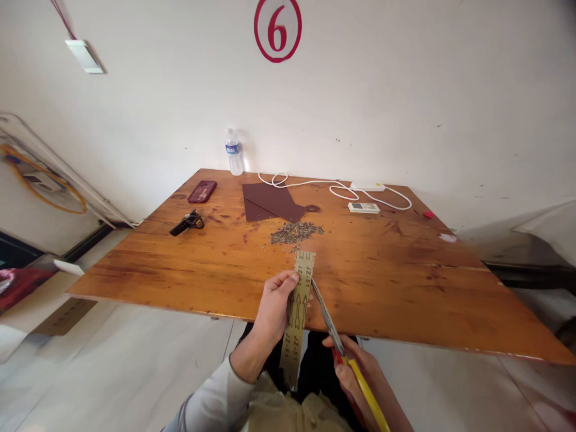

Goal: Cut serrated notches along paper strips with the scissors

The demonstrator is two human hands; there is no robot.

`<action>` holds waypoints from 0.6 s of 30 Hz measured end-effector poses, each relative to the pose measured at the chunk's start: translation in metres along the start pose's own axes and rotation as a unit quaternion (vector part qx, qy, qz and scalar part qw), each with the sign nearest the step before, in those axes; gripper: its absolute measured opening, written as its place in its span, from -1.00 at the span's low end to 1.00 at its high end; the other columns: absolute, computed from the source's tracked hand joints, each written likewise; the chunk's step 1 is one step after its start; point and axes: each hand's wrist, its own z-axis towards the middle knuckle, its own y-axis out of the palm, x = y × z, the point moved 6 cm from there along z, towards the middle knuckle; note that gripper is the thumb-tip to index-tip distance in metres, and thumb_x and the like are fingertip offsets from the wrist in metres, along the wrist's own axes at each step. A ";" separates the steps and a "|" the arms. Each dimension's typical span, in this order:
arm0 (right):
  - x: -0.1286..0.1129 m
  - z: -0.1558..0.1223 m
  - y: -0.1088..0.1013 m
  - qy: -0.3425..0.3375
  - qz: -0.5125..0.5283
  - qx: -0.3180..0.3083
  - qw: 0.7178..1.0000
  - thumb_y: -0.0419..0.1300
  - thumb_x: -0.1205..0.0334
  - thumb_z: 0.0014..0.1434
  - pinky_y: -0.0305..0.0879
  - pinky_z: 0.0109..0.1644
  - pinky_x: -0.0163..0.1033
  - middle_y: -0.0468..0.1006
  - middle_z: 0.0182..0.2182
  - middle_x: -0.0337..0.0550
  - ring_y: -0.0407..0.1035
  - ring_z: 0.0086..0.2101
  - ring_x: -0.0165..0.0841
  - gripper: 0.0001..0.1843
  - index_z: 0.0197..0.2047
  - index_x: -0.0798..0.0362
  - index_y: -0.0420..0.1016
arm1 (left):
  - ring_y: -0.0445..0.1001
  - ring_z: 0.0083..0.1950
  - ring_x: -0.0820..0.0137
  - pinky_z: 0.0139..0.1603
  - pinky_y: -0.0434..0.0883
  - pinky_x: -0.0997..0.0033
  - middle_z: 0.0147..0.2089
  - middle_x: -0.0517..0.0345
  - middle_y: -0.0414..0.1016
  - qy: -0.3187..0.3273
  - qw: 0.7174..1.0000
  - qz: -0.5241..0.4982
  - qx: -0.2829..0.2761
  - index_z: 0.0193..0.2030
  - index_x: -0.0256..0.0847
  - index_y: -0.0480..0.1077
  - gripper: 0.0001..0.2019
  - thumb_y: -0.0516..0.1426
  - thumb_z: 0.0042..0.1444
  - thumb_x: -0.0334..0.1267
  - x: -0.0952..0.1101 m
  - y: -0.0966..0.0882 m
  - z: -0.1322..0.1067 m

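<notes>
My left hand (pixel 275 303) pinches a long tan strip (pixel 299 303) printed with arrows and "JZ-51", which looks like the back of sandpaper. The strip stands upright over the table's front edge, its top end jagged, its lower end down near my lap. In my right hand (pixel 360 375) is a pair of scissors (pixel 330 321) with yellow and red handles. Their blades point up and left, with the tips at the strip's right edge. Whether they touch it I cannot tell. Beyond the strip lies a heap of small brownish clippings (pixel 296 233) on the wooden table (pixel 396 288).
Dark red-brown sheets (pixel 270 201) lie behind the clippings. A phone (pixel 202 191), a black strapped item (pixel 186 222) and a water bottle (pixel 233 153) are on the left. Toward the back right are a white cable (pixel 310 183), a power strip (pixel 366 187) and a white remote (pixel 363 208).
</notes>
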 end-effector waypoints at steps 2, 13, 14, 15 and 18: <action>-0.002 -0.003 0.003 0.002 0.039 0.010 0.999 0.36 -0.07 -0.06 0.16 -0.50 -0.32 0.38 -0.56 -0.25 0.16 -0.57 -0.38 -0.61 -0.25 0.04 0.69 | 0.35 -0.60 0.49 -0.52 0.33 0.49 -0.60 0.27 0.43 0.000 1.000 0.002 0.014 -0.49 -0.22 0.42 -0.67 0.39 -0.19 -0.05 0.000 -0.001 0.000; -0.001 -0.006 0.002 -0.026 0.086 0.034 0.995 0.36 -0.40 -0.09 0.02 -0.53 -0.31 0.22 -0.58 -0.35 -0.01 -0.58 -0.46 -0.31 -0.18 0.06 0.67 | 0.36 -0.59 0.49 -0.51 0.42 0.45 -0.58 0.26 0.44 -0.002 1.000 0.022 0.022 -0.50 -0.24 0.51 -0.72 0.44 -0.30 -0.15 0.002 -0.003 -0.002; -0.004 -0.006 0.001 -0.026 0.085 0.035 0.995 0.36 -0.39 -0.10 0.06 -0.52 -0.31 0.25 -0.58 -0.33 0.02 -0.58 -0.45 -0.32 -0.19 0.05 0.68 | 0.37 -0.59 0.49 -0.52 0.41 0.46 -0.58 0.26 0.45 -0.004 0.999 0.024 0.021 -0.49 -0.24 0.53 -0.72 0.44 -0.30 -0.15 0.001 -0.003 -0.002; -0.006 -0.006 0.000 -0.024 0.085 0.035 0.996 0.37 -0.38 -0.10 0.08 -0.53 -0.31 0.26 -0.57 -0.32 0.02 -0.58 -0.45 -0.34 -0.20 0.05 0.68 | 0.37 -0.59 0.49 -0.53 0.40 0.47 -0.58 0.25 0.45 -0.005 0.999 0.025 0.019 -0.47 -0.24 0.54 -0.73 0.44 -0.30 -0.16 0.001 -0.003 -0.002; -0.015 -0.007 -0.002 -0.019 0.085 0.025 0.996 0.39 -0.32 -0.07 0.05 -0.55 -0.32 0.26 -0.57 -0.32 -0.07 -0.59 -0.48 -0.39 -0.20 0.06 0.69 | 0.42 -0.58 0.48 -0.56 0.35 0.52 -0.55 0.25 0.46 -0.007 1.000 0.025 0.014 -0.45 -0.24 0.57 -0.74 0.43 -0.31 -0.19 0.003 -0.002 -0.003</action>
